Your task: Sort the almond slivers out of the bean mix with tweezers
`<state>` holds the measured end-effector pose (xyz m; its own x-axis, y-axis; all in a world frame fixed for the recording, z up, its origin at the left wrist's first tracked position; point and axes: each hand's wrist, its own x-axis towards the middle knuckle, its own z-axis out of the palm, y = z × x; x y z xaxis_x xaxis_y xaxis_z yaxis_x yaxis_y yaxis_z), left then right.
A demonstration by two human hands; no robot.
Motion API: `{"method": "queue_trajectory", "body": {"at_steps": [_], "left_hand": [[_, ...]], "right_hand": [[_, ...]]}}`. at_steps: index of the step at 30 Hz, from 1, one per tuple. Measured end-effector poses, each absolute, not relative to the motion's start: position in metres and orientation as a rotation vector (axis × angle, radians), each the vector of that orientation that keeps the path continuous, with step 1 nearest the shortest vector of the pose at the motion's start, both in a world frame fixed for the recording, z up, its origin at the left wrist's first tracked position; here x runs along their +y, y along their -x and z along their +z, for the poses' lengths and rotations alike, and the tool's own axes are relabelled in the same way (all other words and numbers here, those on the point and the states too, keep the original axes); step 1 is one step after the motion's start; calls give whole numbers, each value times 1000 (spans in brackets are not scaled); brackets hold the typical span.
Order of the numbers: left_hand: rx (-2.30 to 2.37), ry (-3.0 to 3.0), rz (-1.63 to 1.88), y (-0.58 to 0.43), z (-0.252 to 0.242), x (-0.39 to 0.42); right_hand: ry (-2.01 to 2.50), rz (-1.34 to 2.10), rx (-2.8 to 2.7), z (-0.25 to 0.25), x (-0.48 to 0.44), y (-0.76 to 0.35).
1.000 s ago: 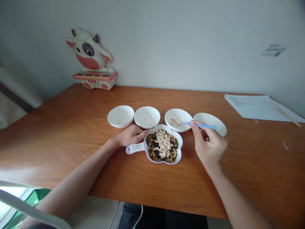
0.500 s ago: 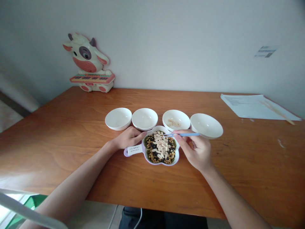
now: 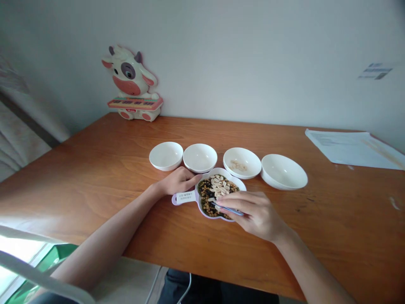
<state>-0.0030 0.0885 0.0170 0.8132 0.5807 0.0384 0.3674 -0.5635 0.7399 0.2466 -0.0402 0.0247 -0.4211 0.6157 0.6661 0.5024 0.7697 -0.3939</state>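
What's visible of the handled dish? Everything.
The handled dish is shallow, scalloped, plastic-looking: white inside with a pale purple rim. Its flat handle, with a hole at the end, points left and carries a white label. It sits flat on the table, before the white bowls, holding dark and tan grains with pale flat seeds on top. The left hand touches its rim; the right hand hides its near right part.

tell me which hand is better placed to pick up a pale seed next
Right, I'd say: the right hand holds a slim blue tool, its tip over the dish close to the pale seeds. The left hand is at the dish's rim near the handle, with no tool visible.
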Motion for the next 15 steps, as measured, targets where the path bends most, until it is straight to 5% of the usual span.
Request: {"method": "queue_trajectory", "body": {"at_steps": [15], "left_hand": [[647,-2238,406,4,16,90]], "right_hand": [[856,132,-2063,25,-39,-240]]}}
